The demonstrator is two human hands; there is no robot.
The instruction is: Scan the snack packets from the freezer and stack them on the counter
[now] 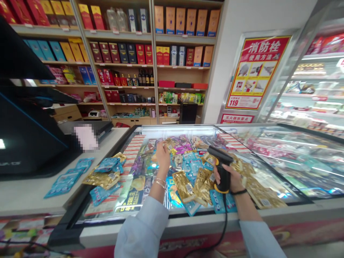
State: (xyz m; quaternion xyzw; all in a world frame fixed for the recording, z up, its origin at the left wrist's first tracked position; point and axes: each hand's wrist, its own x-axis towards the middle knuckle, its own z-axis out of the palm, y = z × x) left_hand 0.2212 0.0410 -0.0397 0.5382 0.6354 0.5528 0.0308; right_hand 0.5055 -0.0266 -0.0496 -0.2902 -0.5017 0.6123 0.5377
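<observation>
My right hand (232, 176) is wrapped around the grip of a black and yellow barcode scanner (223, 168), with its cable hanging over the freezer's front edge. My left hand (162, 157) is stretched forward over the glass, its fingers closed at the edge of a small gold packet (170, 144). Between and beside my hands lie shiny gold packets (185, 186) and blue packets (194, 165) in a loose heap on the glass. Further gold packets (264, 193) are spread to the right of the scanner.
A chest freezer with a glass lid (135, 157) spans the front. On its left corner sits a pile of gold and blue packets (107, 175); more blue packets (67, 179) lie on the white counter (24, 195) beside a black checkout machine (29, 143). Shelves of boxes (129, 53) stand behind.
</observation>
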